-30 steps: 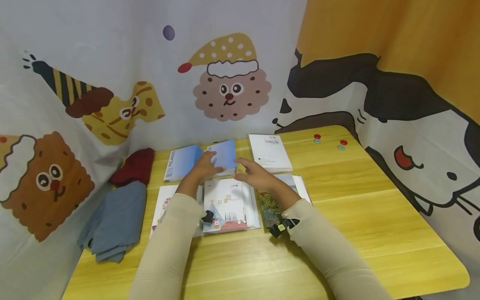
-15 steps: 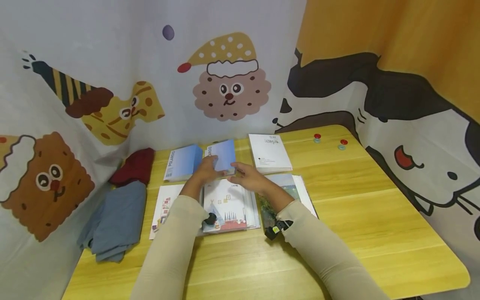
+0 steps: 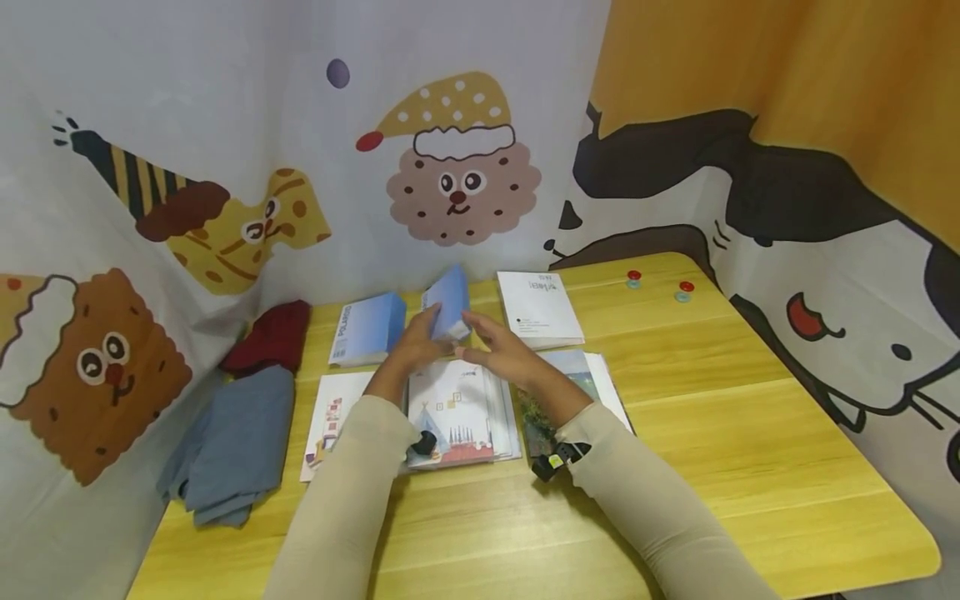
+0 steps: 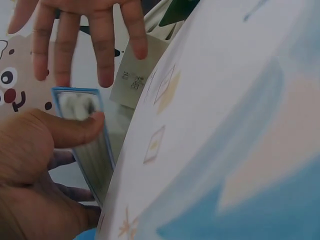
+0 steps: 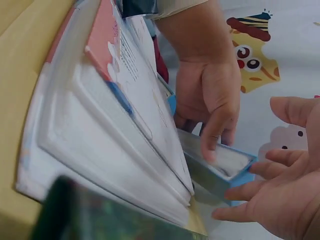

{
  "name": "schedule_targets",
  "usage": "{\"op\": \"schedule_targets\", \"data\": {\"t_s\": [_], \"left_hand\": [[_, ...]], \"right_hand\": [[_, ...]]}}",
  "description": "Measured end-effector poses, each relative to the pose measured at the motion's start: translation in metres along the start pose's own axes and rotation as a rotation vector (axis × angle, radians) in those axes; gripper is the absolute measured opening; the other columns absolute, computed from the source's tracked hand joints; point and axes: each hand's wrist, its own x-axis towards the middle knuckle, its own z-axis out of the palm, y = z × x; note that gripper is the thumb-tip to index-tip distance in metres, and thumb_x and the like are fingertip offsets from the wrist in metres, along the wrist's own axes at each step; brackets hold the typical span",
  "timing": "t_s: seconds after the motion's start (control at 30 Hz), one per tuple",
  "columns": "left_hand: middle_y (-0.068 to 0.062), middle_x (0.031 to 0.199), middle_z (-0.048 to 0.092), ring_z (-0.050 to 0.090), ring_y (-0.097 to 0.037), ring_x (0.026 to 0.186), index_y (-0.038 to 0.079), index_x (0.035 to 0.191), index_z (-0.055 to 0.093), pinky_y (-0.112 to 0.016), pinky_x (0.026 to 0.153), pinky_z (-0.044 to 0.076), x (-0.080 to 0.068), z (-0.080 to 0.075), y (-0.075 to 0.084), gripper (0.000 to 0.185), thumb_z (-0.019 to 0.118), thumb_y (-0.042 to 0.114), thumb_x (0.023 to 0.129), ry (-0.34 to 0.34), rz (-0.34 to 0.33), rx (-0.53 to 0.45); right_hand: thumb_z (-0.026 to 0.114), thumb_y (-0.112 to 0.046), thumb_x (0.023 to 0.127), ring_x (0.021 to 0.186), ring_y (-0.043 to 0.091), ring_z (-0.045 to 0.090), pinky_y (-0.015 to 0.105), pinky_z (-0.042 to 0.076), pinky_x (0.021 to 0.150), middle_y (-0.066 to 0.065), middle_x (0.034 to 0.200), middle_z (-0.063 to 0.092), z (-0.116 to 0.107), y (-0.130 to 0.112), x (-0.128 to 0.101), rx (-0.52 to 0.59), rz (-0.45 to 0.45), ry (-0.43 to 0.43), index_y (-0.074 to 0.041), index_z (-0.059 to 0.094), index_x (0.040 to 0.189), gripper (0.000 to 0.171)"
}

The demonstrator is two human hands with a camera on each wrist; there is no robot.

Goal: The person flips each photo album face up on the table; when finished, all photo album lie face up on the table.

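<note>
In the head view a small blue photo album is tilted up at the back of the table. My left hand grips it, thumb on the page edge and fingers behind, as the left wrist view shows. My right hand is spread at the album's right side; in the right wrist view its straight fingertips meet the blue cover. Under my wrists lies an album with a tent drawing. A second blue album, lettered POLAROO, lies left of the held one.
A white album lies at back right, and a landscape-covered one sits partly beneath my right wrist. Another white album is at front left. Folded grey cloth and a dark red cap occupy the left edge; small red and blue discs lie far right.
The blue album lay flat before; now its far end is raised and it leans to the right. Both hands have come in closer around its near end.
</note>
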Motion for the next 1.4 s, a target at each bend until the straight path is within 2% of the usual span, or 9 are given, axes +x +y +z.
{"op": "schedule_targets", "data": {"t_s": [0.23,0.4,0.6,0.7,0.87,0.97,1.07,1.2,1.4], "left_hand": [[-0.022,0.181,0.023,0.029,-0.047,0.166,0.020,0.178,0.013,-0.060,0.136,0.026,-0.001,0.010,0.006,0.109,0.081,0.015,0.094,0.002,0.030,-0.130],[-0.021,0.180,0.029,0.035,-0.048,0.163,0.020,0.178,0.013,-0.059,0.132,0.034,-0.001,0.016,0.008,0.108,0.079,0.008,0.093,0.014,0.057,-0.227],[-0.022,0.172,0.042,0.041,-0.044,0.160,0.016,0.176,0.019,-0.057,0.132,0.035,-0.003,0.022,0.007,0.105,0.078,0.000,0.091,0.050,0.151,-0.364],[-0.022,0.173,0.039,0.040,-0.044,0.160,0.019,0.176,0.018,-0.057,0.130,0.038,-0.005,0.022,0.005,0.109,0.081,0.000,0.090,0.071,0.172,-0.423],[-0.018,0.181,0.023,0.034,-0.046,0.163,0.031,0.178,0.006,-0.058,0.129,0.040,-0.006,0.018,0.003,0.124,0.083,-0.003,0.087,0.136,0.148,-0.484],[-0.015,0.183,0.018,0.033,-0.048,0.162,0.030,0.178,0.008,-0.060,0.129,0.040,-0.007,0.014,0.004,0.122,0.081,-0.003,0.087,0.162,0.113,-0.500],[-0.015,0.183,0.020,0.033,-0.049,0.162,0.028,0.177,0.018,-0.062,0.129,0.039,-0.009,0.009,0.004,0.111,0.083,0.005,0.090,0.180,0.066,-0.454],[-0.017,0.183,0.022,0.026,-0.047,0.167,0.022,0.175,0.026,-0.061,0.134,0.029,-0.011,0.006,0.004,0.101,0.085,0.017,0.093,0.215,0.034,-0.359],[-0.017,0.183,0.022,0.019,-0.043,0.170,0.018,0.175,0.026,-0.059,0.138,0.019,-0.010,0.003,0.002,0.098,0.083,0.015,0.096,0.223,0.011,-0.291]], "right_hand": [[0.069,-0.017,0.107,0.170,0.042,0.019,0.056,0.021,0.138,0.015,0.184,0.019,-0.001,-0.001,0.001,0.108,-0.045,0.040,-0.011,0.023,0.175,0.083],[0.065,-0.008,0.108,0.171,0.039,0.016,0.056,0.029,0.135,0.013,0.185,0.010,0.001,-0.001,0.001,0.227,-0.087,0.034,-0.009,0.018,0.176,0.082],[0.062,-0.006,0.109,0.171,0.037,0.018,0.056,0.028,0.135,0.019,0.184,0.015,0.002,0.002,0.004,0.298,-0.114,-0.002,-0.003,0.014,0.175,0.082],[0.060,-0.011,0.111,0.171,0.038,0.020,0.056,0.027,0.135,0.020,0.183,0.019,0.001,0.004,0.004,0.283,-0.092,-0.017,-0.003,0.014,0.175,0.079],[0.058,-0.021,0.113,0.168,0.038,0.028,0.059,0.030,0.134,0.017,0.181,0.025,-0.002,0.008,0.004,0.245,-0.044,-0.035,-0.009,0.013,0.176,0.079],[0.060,-0.025,0.113,0.166,0.040,0.034,0.060,0.033,0.133,0.017,0.180,0.029,-0.004,0.009,0.004,0.233,-0.025,-0.042,-0.011,0.012,0.177,0.081],[0.061,-0.027,0.112,0.165,0.041,0.036,0.059,0.034,0.132,0.020,0.179,0.031,-0.005,0.009,0.004,0.215,-0.010,-0.042,-0.011,0.015,0.176,0.081],[0.061,-0.029,0.112,0.166,0.041,0.033,0.059,0.037,0.131,0.020,0.178,0.034,-0.009,0.008,0.003,0.167,-0.001,-0.022,-0.008,0.020,0.175,0.077],[0.062,-0.033,0.112,0.166,0.036,0.034,0.057,0.036,0.132,0.014,0.177,0.039,-0.019,0.005,-0.002,0.113,-0.004,0.026,-0.009,0.034,0.171,0.069]]}}
